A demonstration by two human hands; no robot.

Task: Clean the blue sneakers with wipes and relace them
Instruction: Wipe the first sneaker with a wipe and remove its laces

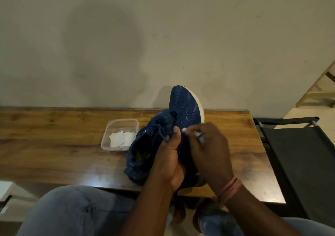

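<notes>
Against the polished wooden table (54, 145), left hand (168, 161) grips the blue mesh sneaker (184, 107), right hand (208, 150) fingers (190, 131) pinching its white-tipped lace (183, 129).

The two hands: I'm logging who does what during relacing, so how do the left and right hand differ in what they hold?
The left hand grips the blue sneaker from below, thumb up by the eyelets; the right hand pinches the white-tipped lace end at the eyelets. Only the right wrist wears a pink band. Both hold the sneaker above the wooden table.
</notes>
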